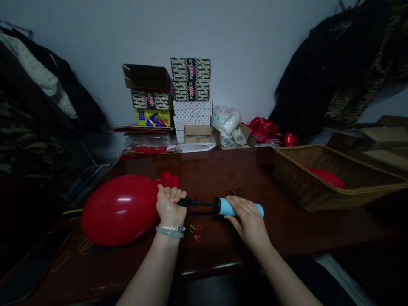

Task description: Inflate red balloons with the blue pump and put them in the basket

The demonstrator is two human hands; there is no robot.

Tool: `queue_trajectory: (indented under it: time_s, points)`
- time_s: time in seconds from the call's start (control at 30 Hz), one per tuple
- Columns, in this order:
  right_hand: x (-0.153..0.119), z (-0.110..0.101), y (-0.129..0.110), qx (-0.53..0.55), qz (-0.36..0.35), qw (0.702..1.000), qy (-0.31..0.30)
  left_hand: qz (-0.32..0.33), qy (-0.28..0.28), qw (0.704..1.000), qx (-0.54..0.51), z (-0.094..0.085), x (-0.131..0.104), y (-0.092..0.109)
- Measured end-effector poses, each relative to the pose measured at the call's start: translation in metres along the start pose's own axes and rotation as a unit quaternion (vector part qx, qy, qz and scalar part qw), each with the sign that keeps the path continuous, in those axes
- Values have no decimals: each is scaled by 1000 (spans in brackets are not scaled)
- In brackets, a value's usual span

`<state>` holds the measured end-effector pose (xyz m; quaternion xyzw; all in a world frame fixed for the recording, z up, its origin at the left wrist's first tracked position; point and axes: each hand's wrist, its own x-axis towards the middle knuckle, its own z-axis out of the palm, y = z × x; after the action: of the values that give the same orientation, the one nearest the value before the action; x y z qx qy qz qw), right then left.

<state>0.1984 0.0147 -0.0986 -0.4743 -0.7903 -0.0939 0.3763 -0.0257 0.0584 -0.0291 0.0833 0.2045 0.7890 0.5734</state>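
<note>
A large inflated red balloon [119,210] lies on its side at the left of the table. My left hand [170,206] is closed around its neck, where the black nozzle end of a hand balloon pump [202,204] enters. To the right, my right hand [247,219] wraps over the pump's light blue barrel [226,207]. A black rod shows between nozzle and barrel. The balloon's mouth is hidden inside my left fist. Just beyond that fist sits a small bunch of red balloons [170,179].
Coloured rubber bands [196,229] and black rubber rings [236,192] lie on the dark wooden table [216,250]. Yellowish bands [60,261] are at the left. A wicker basket [306,199] holding a red balloon [328,177] stands right. Stacked boxes [191,80] line the wall.
</note>
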Motion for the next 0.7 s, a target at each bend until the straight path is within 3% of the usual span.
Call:
queue_trajectory:
  time_s: [0.37,0.7]
  points:
    - [-2,13,-29,20,16,1000,2,-40,-4,999,23,1,-16,-29]
    - [3,8,-11,-21,-1,999,-35,-11,6,1000,24,2,-6,-10]
